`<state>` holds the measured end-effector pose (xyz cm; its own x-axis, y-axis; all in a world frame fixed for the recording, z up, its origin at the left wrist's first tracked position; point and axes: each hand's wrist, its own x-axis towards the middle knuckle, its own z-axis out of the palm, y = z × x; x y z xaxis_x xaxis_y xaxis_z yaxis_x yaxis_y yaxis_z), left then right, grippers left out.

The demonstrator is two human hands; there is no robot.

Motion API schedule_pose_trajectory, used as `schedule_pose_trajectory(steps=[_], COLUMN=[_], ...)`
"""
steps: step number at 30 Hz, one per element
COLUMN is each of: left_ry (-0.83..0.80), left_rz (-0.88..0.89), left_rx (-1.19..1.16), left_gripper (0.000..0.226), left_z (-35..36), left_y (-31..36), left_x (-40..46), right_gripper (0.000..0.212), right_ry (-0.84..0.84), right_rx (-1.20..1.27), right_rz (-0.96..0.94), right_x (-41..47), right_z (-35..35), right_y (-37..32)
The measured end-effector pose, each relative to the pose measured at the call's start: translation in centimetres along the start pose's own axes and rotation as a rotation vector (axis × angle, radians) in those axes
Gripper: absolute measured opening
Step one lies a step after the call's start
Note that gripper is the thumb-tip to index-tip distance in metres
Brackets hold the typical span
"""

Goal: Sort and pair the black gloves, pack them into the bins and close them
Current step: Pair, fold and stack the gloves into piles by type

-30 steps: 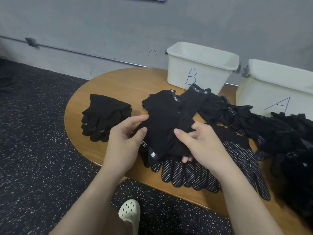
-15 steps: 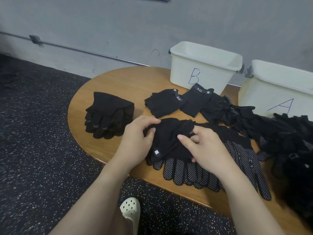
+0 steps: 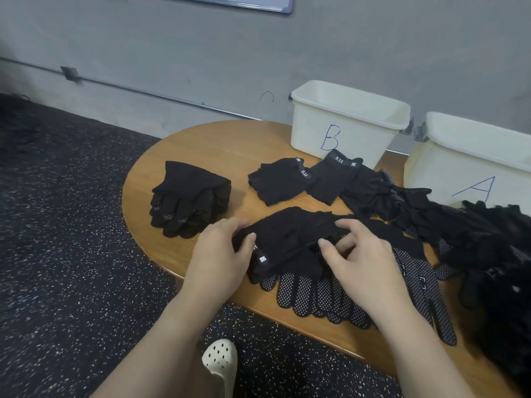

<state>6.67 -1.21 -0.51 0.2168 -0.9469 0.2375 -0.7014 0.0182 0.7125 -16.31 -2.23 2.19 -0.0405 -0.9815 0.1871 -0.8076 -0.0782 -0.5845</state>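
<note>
Left hand (image 3: 218, 257) and right hand (image 3: 362, 259), fingers curled, grip a folded black glove (image 3: 290, 237) lying atop dotted gloves (image 3: 321, 294) at the desk (image 3: 201, 145) front edge, near bin B (image 3: 344, 124).

A blue hand-drawn "B" stood on the front wall of the left bin (image 3: 342, 130), and a blue hand-drawn "A" on the front wall of the right bin (image 3: 448, 173). White "5.11" was printed on the cuff (image 3: 340, 160) of one folded glove by bin B, and on the cuff (image 3: 304, 174) of its neighbour, turned sideways. A small white tag (image 3: 262, 259) on the glove between the hands was too small to read.
</note>
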Motion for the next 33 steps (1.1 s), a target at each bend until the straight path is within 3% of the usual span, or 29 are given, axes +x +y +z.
schedule_pose_trajectory(steps=[3, 5, 10, 14, 23, 33], left_ry=[0.029, 0.046, 0.03, 0.0, -0.047, -0.109], left_rz=[-0.005, -0.011, 0.018, 0.035, 0.028, -0.067], left_rx=[-0.02, -0.042, -0.09, -0.082, -0.083, -0.043], left_gripper=[0.03, 0.028, 0.027, 0.03, 0.035, 0.033], left_z=[0.2, 0.4, 0.2, 0.0, -0.5, -0.4], left_y=[0.0, 0.0, -0.1, -0.3, -0.4, -0.3], left_x=[0.1, 0.2, 0.2, 0.1, 0.0, 0.6], right_gripper=[0.039, 0.034, 0.041, 0.056, 0.056, 0.068], right_ry=[0.154, 0.169, -0.021, -0.183, -0.345, -0.383], right_rx=[-0.041, -0.042, -0.171, -0.216, -0.335, -0.456], right_rz=[-0.112, -0.237, -0.498, -0.484, -0.451, -0.323], right_x=[-0.2, -0.3, -0.9, -0.7, -0.1, 0.1], right_z=[0.3, 0.8, 2.6, 3.9, 6.3, 6.4], right_y=[-0.6, -1.5, -4.1, -5.1, -5.3, -4.2])
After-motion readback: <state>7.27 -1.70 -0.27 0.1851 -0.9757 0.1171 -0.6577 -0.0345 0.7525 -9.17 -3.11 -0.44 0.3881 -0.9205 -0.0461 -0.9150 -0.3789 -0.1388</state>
